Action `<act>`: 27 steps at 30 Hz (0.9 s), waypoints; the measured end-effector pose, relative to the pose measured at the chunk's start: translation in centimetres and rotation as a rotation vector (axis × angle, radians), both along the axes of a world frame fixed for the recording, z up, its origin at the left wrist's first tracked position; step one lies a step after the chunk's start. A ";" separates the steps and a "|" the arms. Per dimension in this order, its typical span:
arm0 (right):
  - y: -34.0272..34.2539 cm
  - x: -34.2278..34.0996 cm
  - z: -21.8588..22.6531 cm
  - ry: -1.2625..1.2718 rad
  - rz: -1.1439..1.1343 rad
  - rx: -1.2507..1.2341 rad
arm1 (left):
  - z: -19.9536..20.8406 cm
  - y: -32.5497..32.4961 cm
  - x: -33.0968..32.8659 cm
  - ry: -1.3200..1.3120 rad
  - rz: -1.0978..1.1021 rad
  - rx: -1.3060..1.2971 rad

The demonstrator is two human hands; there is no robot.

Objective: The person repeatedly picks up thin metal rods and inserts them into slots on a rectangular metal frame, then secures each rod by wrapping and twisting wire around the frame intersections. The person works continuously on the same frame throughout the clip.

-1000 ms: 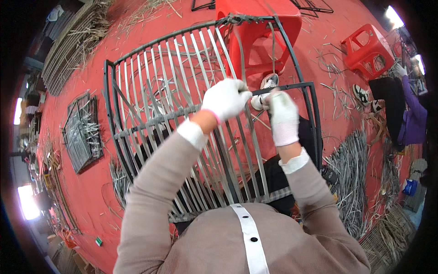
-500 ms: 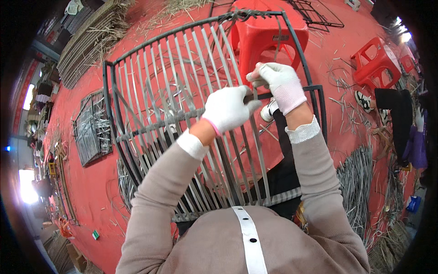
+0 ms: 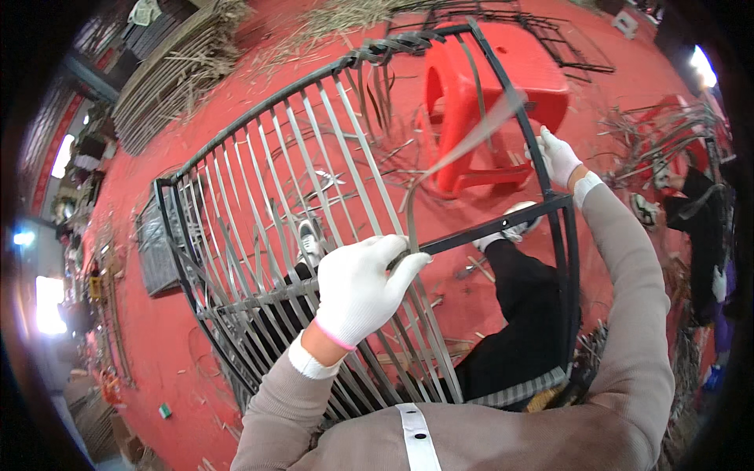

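Note:
A dark metal frame (image 3: pixel 499 226) leans across my lap, its left part filled with grey flat strips (image 3: pixel 357 149) running lengthwise and bound at a middle crossbar. My left hand (image 3: pixel 357 286), in a white knitted glove, pinches a loose grey strip (image 3: pixel 413 228) between thumb and fingers at that crossbar. From there the strip bends upward, and its far end is smeared by motion near the frame's right side. Beside that right side bar is my right hand (image 3: pixel 559 159), also gloved. Its fingertips are partly hidden at the bar; whether they hold anything is unclear.
A red plastic stool (image 3: pixel 503 78) stands behind the frame's far right corner. Stacked woven panels (image 3: pixel 177 74) lie at the far left, with another strip-filled frame (image 3: pixel 161 243) below them. Scraps litter the red floor. Another person's dark-clad leg (image 3: pixel 691 204) is at right.
My right hand has moved right, away from the left one, to the frame's side bar. A loose strip now swings up from my left hand. The frame appears shifted and larger in view.

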State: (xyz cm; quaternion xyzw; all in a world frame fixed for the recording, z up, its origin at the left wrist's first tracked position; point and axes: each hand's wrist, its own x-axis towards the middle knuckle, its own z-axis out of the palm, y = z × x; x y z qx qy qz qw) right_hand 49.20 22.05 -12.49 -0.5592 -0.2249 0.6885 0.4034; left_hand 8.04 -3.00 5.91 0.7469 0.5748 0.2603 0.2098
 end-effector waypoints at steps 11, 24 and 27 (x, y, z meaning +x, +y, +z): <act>0.4 -9.7 -1.7 0.404 -0.187 0.078 | 0.8 -0.1 -1.2 0.042 0.011 -0.103; -34.5 -9.2 10.4 -0.510 -0.056 0.645 | -5.0 3.7 7.8 0.214 -0.165 -0.280; -33.9 -13.2 5.6 0.286 -0.131 0.087 | -5.0 5.7 7.4 0.016 -0.225 -0.493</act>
